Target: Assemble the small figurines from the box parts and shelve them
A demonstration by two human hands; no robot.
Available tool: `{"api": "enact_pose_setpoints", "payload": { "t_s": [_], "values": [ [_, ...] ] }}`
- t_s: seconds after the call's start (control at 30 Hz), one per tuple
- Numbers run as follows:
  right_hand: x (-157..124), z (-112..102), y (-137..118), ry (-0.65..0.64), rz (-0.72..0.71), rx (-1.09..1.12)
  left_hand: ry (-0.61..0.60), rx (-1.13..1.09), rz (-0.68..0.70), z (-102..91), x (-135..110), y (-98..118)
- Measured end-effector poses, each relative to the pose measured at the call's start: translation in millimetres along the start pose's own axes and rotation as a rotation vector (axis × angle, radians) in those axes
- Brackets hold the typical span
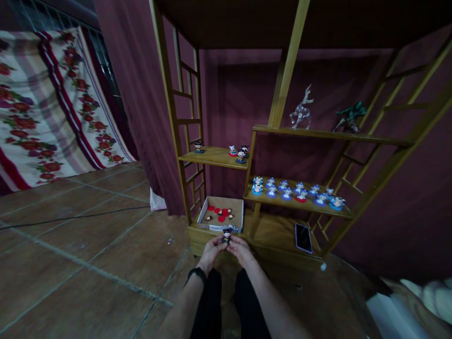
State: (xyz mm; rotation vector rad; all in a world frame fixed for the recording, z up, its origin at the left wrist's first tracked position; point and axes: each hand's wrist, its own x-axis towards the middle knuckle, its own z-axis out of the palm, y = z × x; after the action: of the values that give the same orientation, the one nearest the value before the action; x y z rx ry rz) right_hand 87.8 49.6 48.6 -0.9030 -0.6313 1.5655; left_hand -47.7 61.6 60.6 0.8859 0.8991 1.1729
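A small black-haired figurine on a dark base is held upright between my two hands, in front of the shelf unit. My left hand grips it from the left and my right hand from the right, fingertips meeting at its base. Just beyond stands a shallow cardboard box with several red discs and several small figurines lying in it. On the small shelf above, a dark-haired figurine stands at the left. Toward its right end, a dark-based figurine stands near two others.
Several blue and purple figurines line the right shelf. Above them stand a clear deer ornament and a green ornament. A phone lies on the bottom shelf. A cable crosses the tiled floor at left.
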Motion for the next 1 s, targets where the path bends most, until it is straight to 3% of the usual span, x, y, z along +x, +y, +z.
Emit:
{"api": "enact_pose_setpoints", "payload": {
  "t_s": [0.23, 0.47, 0.63, 0.87, 1.0],
  "values": [
    [4, -4, 1, -0.023, -0.001, -0.015, -0.001, 0.192, 0.147, 8.6, 1, -3],
    [8, -11, 3, -0.015, -0.028, -0.054, 0.093, 0.784, 0.37, 10.7, 0, -6],
    [7, -14, -1, -0.016, -0.036, -0.068, 0.027, 1.132, 0.399, 14.6, -10, 2],
    [4, -16, -7, -0.06, -0.049, -0.108, -0.03, 1.348, 0.541, 17.2, -18, 1],
    [5, -18, -9, -0.019, -0.03, -0.123, -0.032, 1.435, 0.594, 20.6, -21, -1]
  ]
}}
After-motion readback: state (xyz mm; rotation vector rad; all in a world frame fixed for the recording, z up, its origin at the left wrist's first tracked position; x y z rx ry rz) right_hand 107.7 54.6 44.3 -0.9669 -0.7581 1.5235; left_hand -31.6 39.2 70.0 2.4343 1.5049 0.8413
